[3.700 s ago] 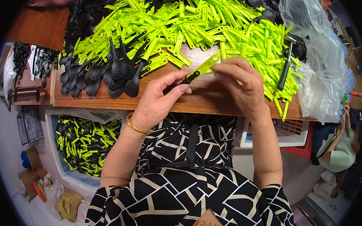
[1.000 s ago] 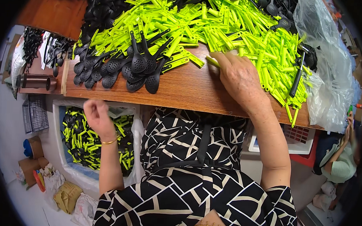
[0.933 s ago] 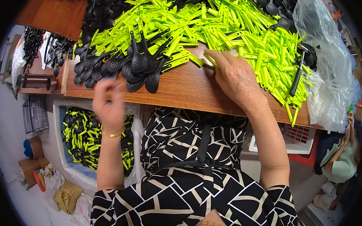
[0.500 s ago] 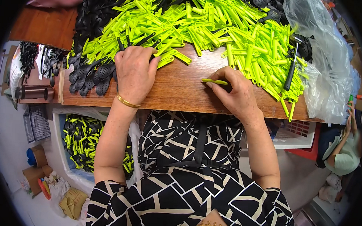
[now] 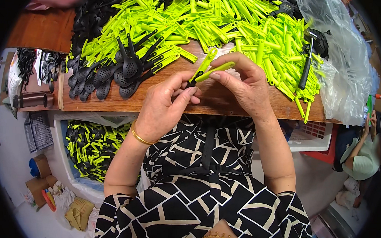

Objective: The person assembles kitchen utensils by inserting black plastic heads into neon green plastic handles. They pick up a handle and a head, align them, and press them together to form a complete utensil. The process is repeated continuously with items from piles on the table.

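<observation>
My left hand (image 5: 168,102) is closed around a slotted spoon, its black shank (image 5: 192,82) showing at the fingertips and its bowl hidden in the hand. A lime-green handle half (image 5: 208,60) lies along the spoon's shank and points away from me. Between thumb and fingers, my right hand (image 5: 247,85) pinches another green handle half (image 5: 220,69), set at an angle with its near end against the black shank. Just left of my hands lie black slotted spoons (image 5: 129,68) with perforated bowls, some overlapping green handle pieces (image 5: 167,58).
A large heap of green handle pieces (image 5: 229,18) covers the far side of the brown table (image 5: 238,105). A hammer (image 5: 307,64) rests on it at the right, by clear plastic sheeting (image 5: 342,57). Below left stands a lined bin (image 5: 73,173) of black-and-green pieces. Another person (image 5: 363,156) is at far right.
My left hand has come from the spoons toward the middle, bringing a slotted spoon with a green handle half. My right hand has raised its handle half to meet it.
</observation>
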A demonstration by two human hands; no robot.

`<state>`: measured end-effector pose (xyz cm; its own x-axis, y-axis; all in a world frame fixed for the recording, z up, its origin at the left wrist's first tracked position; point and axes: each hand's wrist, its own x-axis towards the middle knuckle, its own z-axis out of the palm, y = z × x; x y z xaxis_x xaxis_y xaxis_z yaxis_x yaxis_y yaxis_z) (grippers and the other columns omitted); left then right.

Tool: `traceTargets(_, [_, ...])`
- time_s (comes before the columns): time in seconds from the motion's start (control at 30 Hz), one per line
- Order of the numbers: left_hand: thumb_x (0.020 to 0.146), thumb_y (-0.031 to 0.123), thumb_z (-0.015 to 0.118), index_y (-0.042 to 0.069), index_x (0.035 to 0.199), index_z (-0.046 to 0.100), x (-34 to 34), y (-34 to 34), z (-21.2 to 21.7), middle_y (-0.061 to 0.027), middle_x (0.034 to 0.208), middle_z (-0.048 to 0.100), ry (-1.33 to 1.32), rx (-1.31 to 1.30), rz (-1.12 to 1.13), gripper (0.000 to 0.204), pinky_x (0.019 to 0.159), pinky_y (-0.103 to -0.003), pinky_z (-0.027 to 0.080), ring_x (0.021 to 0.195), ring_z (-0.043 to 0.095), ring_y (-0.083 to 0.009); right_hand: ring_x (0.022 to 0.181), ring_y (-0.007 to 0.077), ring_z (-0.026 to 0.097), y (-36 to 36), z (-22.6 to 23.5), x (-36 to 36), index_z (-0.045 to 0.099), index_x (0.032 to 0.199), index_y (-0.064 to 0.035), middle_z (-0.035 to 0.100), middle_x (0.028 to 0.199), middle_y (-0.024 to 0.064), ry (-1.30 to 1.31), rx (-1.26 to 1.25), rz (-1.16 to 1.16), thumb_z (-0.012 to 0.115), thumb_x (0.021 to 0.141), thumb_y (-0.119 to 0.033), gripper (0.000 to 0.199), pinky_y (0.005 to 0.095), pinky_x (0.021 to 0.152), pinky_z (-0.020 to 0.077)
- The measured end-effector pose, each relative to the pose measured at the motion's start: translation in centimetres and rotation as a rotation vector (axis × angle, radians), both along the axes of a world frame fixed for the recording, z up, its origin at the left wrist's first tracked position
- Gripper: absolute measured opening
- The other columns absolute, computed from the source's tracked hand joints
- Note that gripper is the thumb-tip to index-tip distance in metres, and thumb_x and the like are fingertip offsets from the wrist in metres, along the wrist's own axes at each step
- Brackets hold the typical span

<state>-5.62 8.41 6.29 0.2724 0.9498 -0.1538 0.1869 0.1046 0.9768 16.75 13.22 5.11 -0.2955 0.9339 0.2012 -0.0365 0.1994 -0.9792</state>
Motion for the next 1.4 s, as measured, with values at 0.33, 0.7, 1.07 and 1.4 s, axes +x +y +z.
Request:
traceTargets(0.33, [0.109, 0.006, 0.06, -0.006, 0.133, 0.062, 0.6, 0.1, 0.3, -0.0094, 0.11, 0.074, 0.073, -0.007, -0.022, 0.027, 0.085, -0.027, 0.061, 0.095, 0.074, -0.014, 0.096, 0.015, 0.072, -0.6, 0.1, 0.0, 0.076, 0.109, -0.0039, 0.077, 0.105, 0.0058, -0.207, 0.106, -0.038, 0.083, 0.09, -0.015, 0.023, 0.0305, 0.084, 0.0575])
traceTargets(0.7, [0.106, 0.004, 0.065, -0.005, 0.119, 0.068, 0.8, -1.1, -1.7, -0.0073, 0.102, 0.076, 0.181, 0.242, 0.066, 0.016, 0.08, -0.027, 0.062, 0.089, 0.074, -0.0118, 0.106, 0.0265, 0.068, -2.1, -0.2, -0.9, 0.076, 0.114, -0.0086, 0.068, 0.108, 0.0104, -0.313, 0.216, -0.146, 0.086, 0.085, -0.014, 0.031, 0.0387, 0.092, 0.0535])
traceTargets(1.07, [0.104, 0.003, 0.067, -0.003, 0.116, 0.07, -0.6, -4.6, -2.8, -0.0096, 0.095, 0.075, 0.202, 0.339, 0.177, 0.014, 0.074, -0.028, 0.058, 0.082, 0.075, -0.0163, 0.098, 0.0097, 0.071, -3.9, -1.3, -3.3, 0.066, 0.118, 0.0014, 0.072, 0.107, 0.004, 0.161, -0.333, 0.217, 0.071, 0.102, -0.007, 0.018, 0.0257, 0.084, 0.059])
traceTargets(1.4, [0.102, 0.002, 0.067, -0.004, 0.108, 0.071, -3.7, -6.7, -2.3, -0.0112, 0.089, 0.075, 0.293, 0.214, 0.165, 0.009, 0.072, -0.029, 0.057, 0.077, 0.074, -0.0165, 0.105, 0.0234, 0.071, -3.1, -1.9, -3.2, 0.073, 0.118, -0.0084, 0.076, 0.111, 0.0072, -0.375, 0.428, 0.071, 0.085, 0.089, -0.023, 0.035, 0.0398, 0.095, 0.0536])
